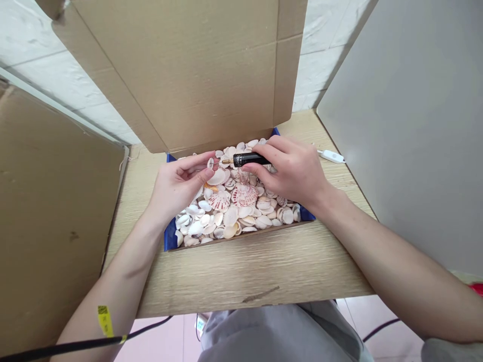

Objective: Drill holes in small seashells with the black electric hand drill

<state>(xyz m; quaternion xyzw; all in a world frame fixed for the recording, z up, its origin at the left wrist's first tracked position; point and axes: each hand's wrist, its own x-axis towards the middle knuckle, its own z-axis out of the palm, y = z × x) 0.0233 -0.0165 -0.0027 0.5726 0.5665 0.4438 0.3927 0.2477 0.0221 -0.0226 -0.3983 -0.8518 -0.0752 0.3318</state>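
Note:
My left hand (180,182) pinches a small pale seashell (210,163) between thumb and fingers above the box. My right hand (290,168) is wrapped round a black mini electric drill (249,160) with a brass-coloured chuck. The drill lies level, pointing left, and its thin bit reaches to the shell; whether it has gone into the shell is too small to tell. Beneath both hands, many loose white and cream shells (231,217) fill a shallow box (171,236) with blue sides. Two larger fan-shaped scallop shells (244,195) with reddish streaks lie in the middle.
The box stands on a light wooden table (249,274), its cardboard lid (188,65) raised at the back. A large cardboard panel (49,201) stands left and a grey panel (411,115) right. A white cord switch (332,156) lies beyond my right hand. A black cable (83,345) crosses at lower left.

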